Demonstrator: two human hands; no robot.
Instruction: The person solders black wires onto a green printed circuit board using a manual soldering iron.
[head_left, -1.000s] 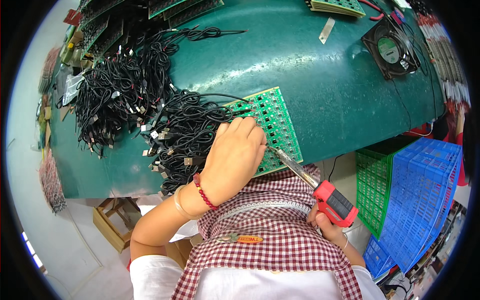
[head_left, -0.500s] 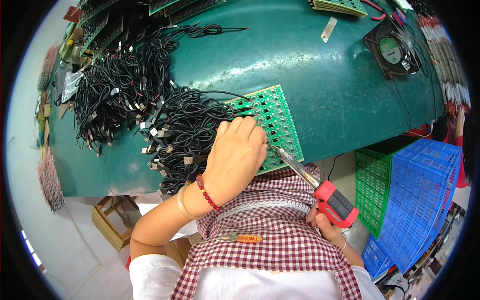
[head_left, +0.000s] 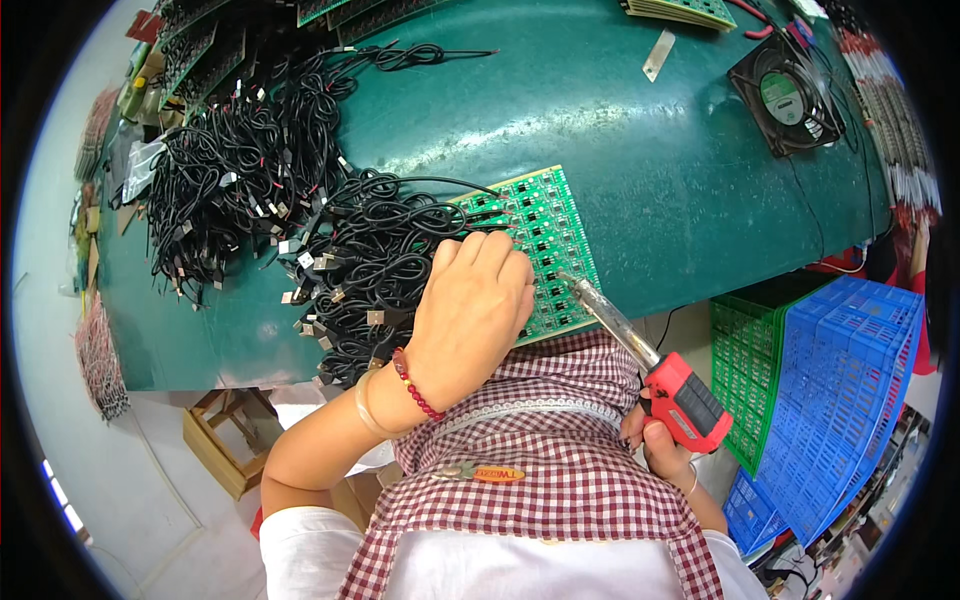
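Observation:
My left hand rests with curled fingers over the left part of a green circuit board panel; what the fingertips pinch is hidden beneath them. Black USB cables lie bunched against that hand, and some of their stripped ends meet the board above it. In my right hand is a red soldering iron, its metal barrel slanting up and left. The iron's tip is over the board, just right of my left fingers; whether it touches cannot be told.
A larger heap of black cables lies at the left of the green table. Stacked boards, a metal strip and a small fan are toward the back. Green and blue plastic crates stand at right.
The soldering iron has drawn back a little to the right, its tip moving away from my left fingers. My left hand has hardly moved.

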